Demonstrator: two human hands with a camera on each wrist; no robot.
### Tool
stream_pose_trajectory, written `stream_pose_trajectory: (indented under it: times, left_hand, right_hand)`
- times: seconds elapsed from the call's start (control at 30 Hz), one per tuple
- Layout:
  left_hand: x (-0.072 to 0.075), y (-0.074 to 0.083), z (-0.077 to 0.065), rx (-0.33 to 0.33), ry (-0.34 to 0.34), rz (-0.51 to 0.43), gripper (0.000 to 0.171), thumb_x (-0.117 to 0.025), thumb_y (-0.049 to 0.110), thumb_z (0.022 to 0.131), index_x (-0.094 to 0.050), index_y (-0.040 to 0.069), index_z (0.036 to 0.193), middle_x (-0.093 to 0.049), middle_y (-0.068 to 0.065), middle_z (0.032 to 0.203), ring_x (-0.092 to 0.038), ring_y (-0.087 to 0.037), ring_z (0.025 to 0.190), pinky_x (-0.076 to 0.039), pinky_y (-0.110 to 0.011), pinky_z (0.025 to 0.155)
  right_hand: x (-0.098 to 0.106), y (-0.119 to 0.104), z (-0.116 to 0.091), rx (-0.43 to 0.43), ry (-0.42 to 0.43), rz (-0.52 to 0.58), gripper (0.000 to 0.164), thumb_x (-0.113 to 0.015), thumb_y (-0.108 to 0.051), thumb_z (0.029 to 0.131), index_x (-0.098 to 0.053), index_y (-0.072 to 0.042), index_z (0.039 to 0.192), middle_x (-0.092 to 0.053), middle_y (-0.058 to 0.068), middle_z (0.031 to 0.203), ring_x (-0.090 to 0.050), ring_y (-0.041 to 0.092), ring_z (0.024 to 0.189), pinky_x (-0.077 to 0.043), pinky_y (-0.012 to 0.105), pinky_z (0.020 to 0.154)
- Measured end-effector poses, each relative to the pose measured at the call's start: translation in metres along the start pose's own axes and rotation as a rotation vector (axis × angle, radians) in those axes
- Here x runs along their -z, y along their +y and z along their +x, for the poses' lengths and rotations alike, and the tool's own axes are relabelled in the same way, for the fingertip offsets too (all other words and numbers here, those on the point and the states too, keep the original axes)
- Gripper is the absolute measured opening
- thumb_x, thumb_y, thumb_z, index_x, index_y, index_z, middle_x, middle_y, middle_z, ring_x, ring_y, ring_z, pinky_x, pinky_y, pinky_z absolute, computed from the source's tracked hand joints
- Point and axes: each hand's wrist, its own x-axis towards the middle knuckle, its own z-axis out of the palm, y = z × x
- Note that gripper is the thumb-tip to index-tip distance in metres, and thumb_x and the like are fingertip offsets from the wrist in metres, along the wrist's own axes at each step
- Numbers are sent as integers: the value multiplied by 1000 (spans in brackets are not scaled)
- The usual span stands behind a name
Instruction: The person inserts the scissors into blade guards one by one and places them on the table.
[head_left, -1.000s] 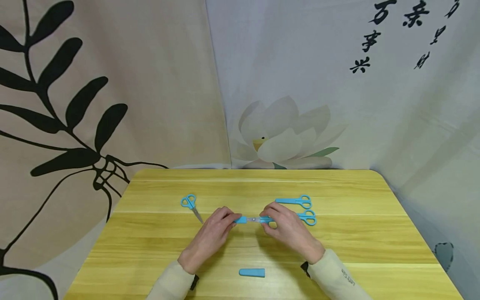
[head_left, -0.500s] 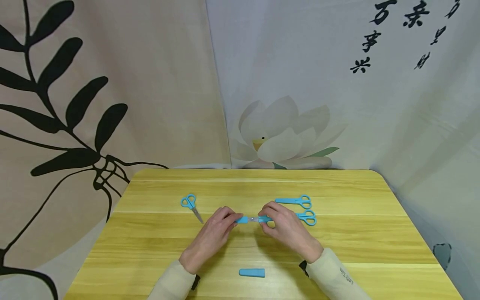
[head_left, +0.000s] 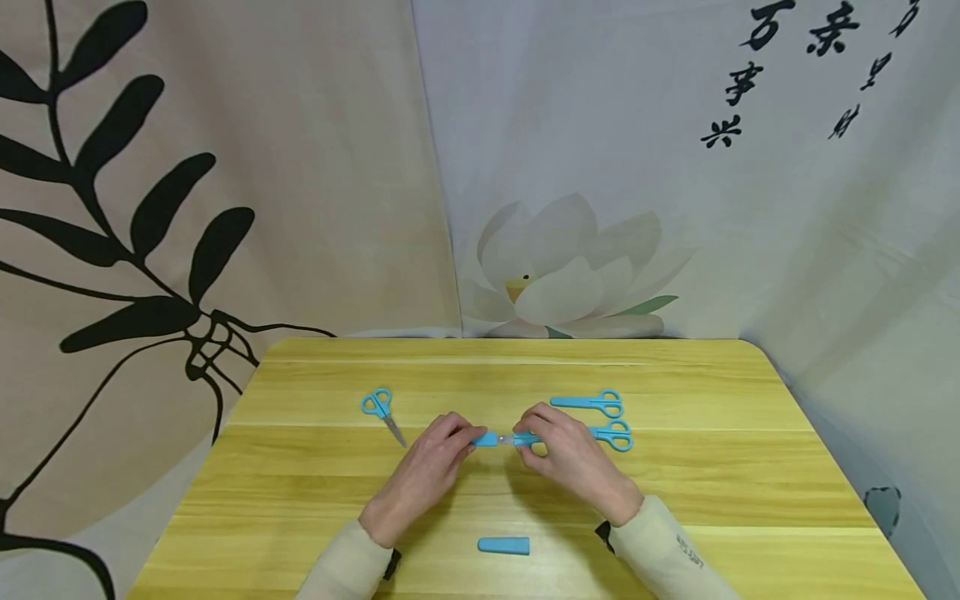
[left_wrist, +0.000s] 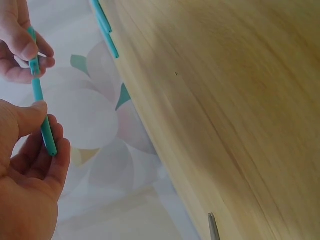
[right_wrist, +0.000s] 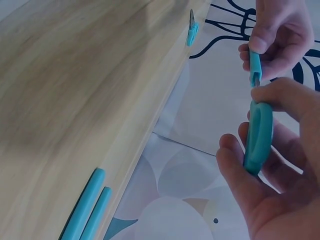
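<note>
**Blue scissors [head_left: 527,438] partway into a blue sheath [head_left: 487,439]**

On my head feed, the left hand [head_left: 438,458] pinched the sheath and the right hand [head_left: 573,454] gripped the scissors' handles, bare metal between them. Only my right wrist view showed blades entering the sheath's mouth; their tips were hidden inside. The left wrist view alone gave me its closed end.

Just beyond the right hand lay one sheathed pair [head_left: 588,402]; a second sheathed pair [head_left: 609,433] was partly covered by that hand. My right wrist view showed both sheaths but cut off their handles.

Left of the left hand, uncovered scissors [head_left: 384,414] lay on the tabletop [head_left: 262,500]. Nearer the body than either hand lay a loose sheath [head_left: 504,546], its inside out of sight.
</note>
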Motion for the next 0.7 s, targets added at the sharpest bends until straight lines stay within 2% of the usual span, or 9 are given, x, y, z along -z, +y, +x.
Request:
stream_pose_trajectory:
  times: [0.7]
  left_hand:
    - [-1,2,2,-6,-14,4,29,-75,-2,93,-75,8,119,-62,1,106,-58,-13,96,-56,-24,78]
  right_hand:
    - [0,-1,1,14,2,-1,19,-85,-12,85,-74,-12,101,-67,-2,105,-67,13,88,-59,26,72]
